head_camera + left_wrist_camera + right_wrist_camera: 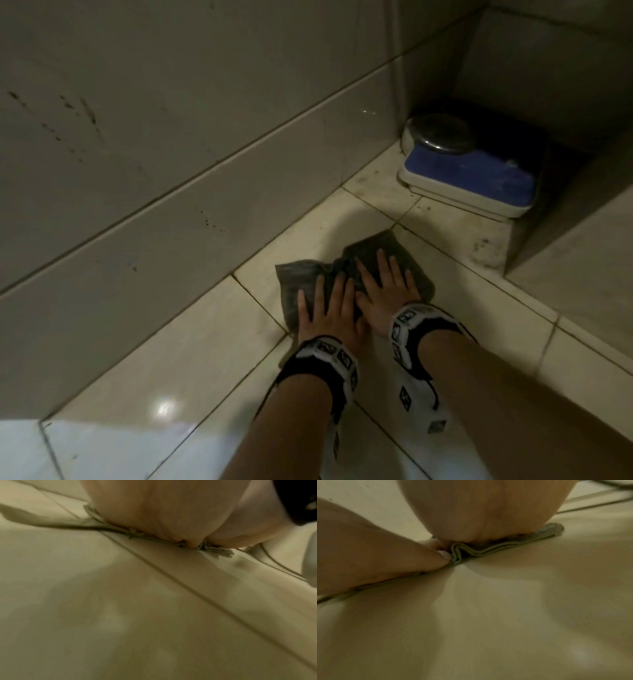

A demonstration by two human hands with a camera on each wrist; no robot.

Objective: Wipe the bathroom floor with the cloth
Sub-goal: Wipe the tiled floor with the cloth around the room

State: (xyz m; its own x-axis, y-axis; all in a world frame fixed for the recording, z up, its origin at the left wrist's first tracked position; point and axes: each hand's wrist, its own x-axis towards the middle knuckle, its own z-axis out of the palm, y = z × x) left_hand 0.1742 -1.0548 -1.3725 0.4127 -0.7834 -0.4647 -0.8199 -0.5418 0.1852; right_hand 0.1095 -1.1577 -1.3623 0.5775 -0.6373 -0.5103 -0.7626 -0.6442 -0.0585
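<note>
Left hand flat on the cloth, fingers straight and slightly spread, pointing toward 12 o'clock. Right hand just beside it at 3 o'clock, also flat, fingers splayed apart, pressing the same cloth; thumbs nearly touching. Cloth dark grey-green, rumpled, spread on the floor under both palms, folded edge bunched at the heel of the right hand. No containers visible. Pale glossy floor tiles with dark grout lines; tiled wall from 9 to 12 o'clock; blue-topped bathroom scale at 1 o'clock in a dim corner.
</note>
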